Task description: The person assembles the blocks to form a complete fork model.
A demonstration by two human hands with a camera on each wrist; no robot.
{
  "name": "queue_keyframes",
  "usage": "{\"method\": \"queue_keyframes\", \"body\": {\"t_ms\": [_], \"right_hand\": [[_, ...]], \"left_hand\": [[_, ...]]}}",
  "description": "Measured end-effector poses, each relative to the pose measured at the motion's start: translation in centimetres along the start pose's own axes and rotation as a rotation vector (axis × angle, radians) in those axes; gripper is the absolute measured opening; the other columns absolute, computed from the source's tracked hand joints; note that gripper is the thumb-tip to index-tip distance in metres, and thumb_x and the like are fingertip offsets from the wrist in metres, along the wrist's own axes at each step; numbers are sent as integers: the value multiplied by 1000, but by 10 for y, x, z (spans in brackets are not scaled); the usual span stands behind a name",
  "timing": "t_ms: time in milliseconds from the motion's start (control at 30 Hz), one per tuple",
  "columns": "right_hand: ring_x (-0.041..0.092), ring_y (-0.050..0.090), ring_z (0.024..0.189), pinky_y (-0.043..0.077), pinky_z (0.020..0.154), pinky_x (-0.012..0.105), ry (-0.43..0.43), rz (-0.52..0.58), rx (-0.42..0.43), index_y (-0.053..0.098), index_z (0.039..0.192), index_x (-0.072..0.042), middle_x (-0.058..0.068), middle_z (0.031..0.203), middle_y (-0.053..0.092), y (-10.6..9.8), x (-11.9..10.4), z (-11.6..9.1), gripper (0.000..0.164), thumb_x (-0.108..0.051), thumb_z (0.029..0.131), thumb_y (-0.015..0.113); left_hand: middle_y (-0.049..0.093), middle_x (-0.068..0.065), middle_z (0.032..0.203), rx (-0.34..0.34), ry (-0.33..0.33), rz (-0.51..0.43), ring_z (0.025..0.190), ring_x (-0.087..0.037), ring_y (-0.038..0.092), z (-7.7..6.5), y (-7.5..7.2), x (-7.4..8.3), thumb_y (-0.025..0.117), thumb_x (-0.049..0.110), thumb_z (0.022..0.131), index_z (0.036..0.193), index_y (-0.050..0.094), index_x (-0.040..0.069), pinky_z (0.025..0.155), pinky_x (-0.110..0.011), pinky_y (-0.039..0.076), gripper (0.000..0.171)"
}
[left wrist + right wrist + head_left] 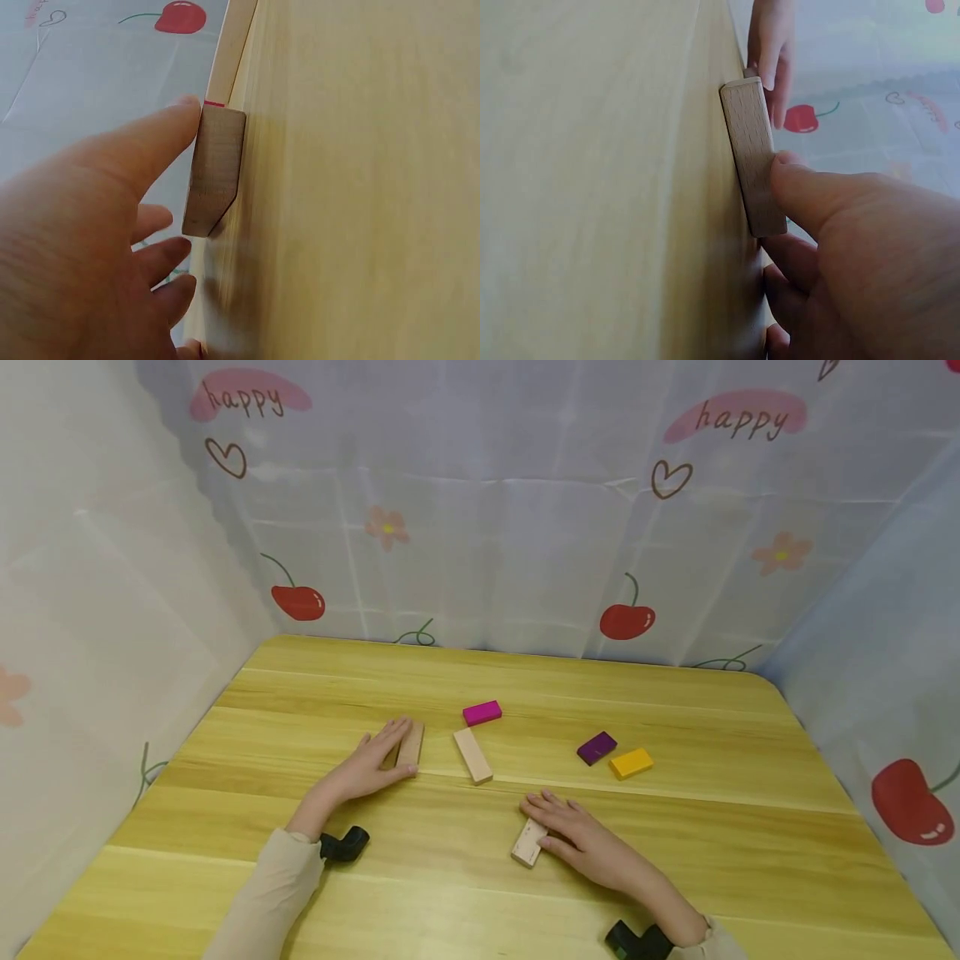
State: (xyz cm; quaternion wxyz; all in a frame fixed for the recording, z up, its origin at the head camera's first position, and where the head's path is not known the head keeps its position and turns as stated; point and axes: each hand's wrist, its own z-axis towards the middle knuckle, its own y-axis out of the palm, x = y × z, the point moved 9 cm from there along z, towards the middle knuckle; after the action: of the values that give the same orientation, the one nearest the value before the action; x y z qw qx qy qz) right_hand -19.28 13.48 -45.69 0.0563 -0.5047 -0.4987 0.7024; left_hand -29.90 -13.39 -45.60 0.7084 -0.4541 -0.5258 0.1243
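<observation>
A plain wooden block (410, 747) lies flat on the table by my left hand (369, 770). In the left wrist view, the thumb touches the top edge of this block (216, 169), and the other fingers are spread loosely behind it. My right hand (592, 847) rests over a second plain wooden block (528, 843), fingers extended past its far end. The right wrist view shows the thumb against the upper edge of that block (751, 157); one fingertip is hidden behind its end. Between the hands, slightly farther back, lies a third wooden block (473, 757).
A magenta block (482, 713) lies behind the third wooden one. To the right are a dark purple block (597, 748) and a yellow block (632, 763), close together. A printed curtain (495, 552) hangs along the back edge of the wood-grain table (435, 893).
</observation>
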Motion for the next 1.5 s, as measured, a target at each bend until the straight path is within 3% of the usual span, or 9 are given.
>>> {"method": "queue_keyframes", "body": {"t_ms": [267,500,667,967,1233,1500], "right_hand": [[19,14,138,9,109,48,5,1,4,37,146,-17,3,150,27,0,1,-1,48,-33,101,42],[19,14,138,9,109,48,-1,-8,7,37,146,-18,2,150,27,1,1,0,48,-34,101,42],[19,14,138,9,109,49,-6,-2,8,37,146,-17,3,150,27,1,1,1,48,-33,101,42],[20,15,138,9,109,49,-14,2,12,37,145,-17,3,150,27,0,-1,2,47,-31,101,43],[19,14,138,9,109,49,-9,1,10,37,145,-17,3,150,26,-1,0,2,47,-31,101,43],[19,14,138,9,109,49,-7,7,9,37,145,-17,3,150,27,-1,1,2,47,-31,101,43]], "left_hand": [[19,-18,151,24,-47,67,138,-34,9,5,4,3,62,49,87,147,19,-3,105,-60,0,90],[23,-22,148,57,-66,25,137,-34,16,0,-1,-2,65,41,87,146,22,-5,107,-55,2,86],[28,-24,146,89,-81,28,135,-37,19,-5,-6,-4,66,38,87,144,27,-5,108,-53,9,81],[41,-24,138,221,-124,2,126,-41,36,-14,-22,-14,73,20,84,129,50,-9,98,-52,34,59],[52,-20,129,346,-111,-12,119,-39,46,-18,-34,-26,75,14,81,118,61,-7,96,-50,38,45],[59,-21,119,419,-155,-62,113,-38,52,-21,-40,-32,74,17,83,116,63,-4,94,-51,39,41]]}}
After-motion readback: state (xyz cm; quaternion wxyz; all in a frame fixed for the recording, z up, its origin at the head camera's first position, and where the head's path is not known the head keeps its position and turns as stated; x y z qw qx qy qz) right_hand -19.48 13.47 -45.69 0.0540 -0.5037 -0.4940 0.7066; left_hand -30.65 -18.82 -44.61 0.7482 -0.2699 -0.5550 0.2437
